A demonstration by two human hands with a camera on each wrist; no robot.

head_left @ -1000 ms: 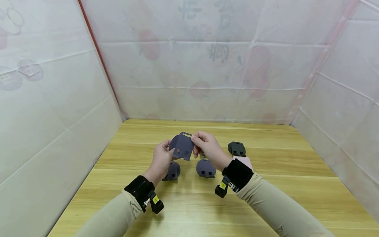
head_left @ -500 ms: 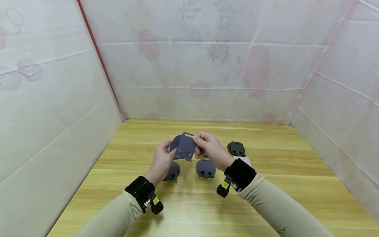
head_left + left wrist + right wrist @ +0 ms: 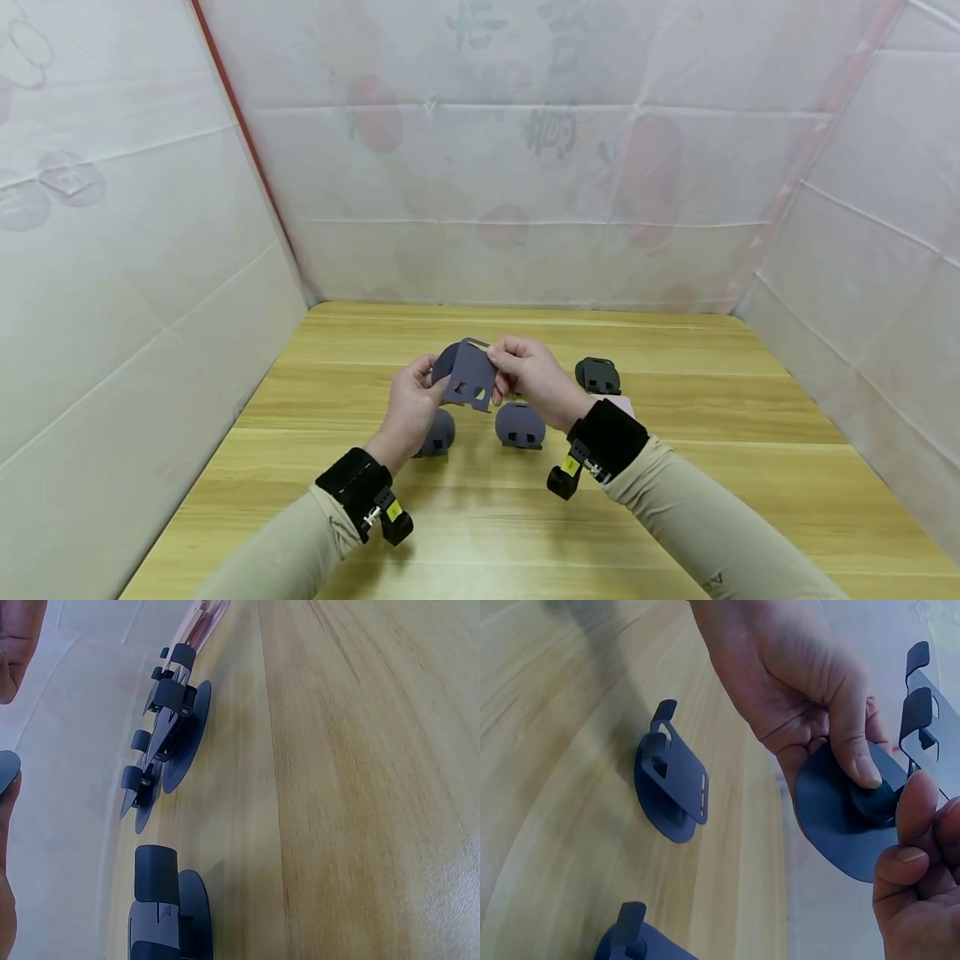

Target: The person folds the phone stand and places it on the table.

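Nearest the lower edge of the head view we see two beige sleeves, each ending in a black wrist strap that carries a small camera.

Above the straps, at frame centre, our left hand (image 3: 411, 400) and right hand (image 3: 531, 377) meet over the wooden table (image 3: 675, 500).

- The left hand pinches the round disc (image 3: 840, 817) of a dark phone stand. In the right wrist view its thumb presses the disc face beside the hub, and the remaining fingers curl behind the rim.
- The right hand grips the stand's flat backplate (image 3: 472, 382) at its top right corner, between thumb and curled fingers. The plate shows two small cut-outs near its lower edge and two hooks at its end.
- The held assembly sits clear of the table surface, at centre frame, tilted with the plate facing the camera.

Just beyond and below the hands, two assembled stands rest on the table:

- one lower left of the held part (image 3: 437, 433);
- one directly below the right hand (image 3: 520, 425).

A third, darker stand (image 3: 597, 376) sits further back, to the right of the right hand. A pink object (image 3: 624, 406) lies near it, partly hidden by the right wrist strap; we cannot tell what it is.

At the far edge and along both sides, translucent white sheeting (image 3: 525, 167) with faint red prints encloses the table.
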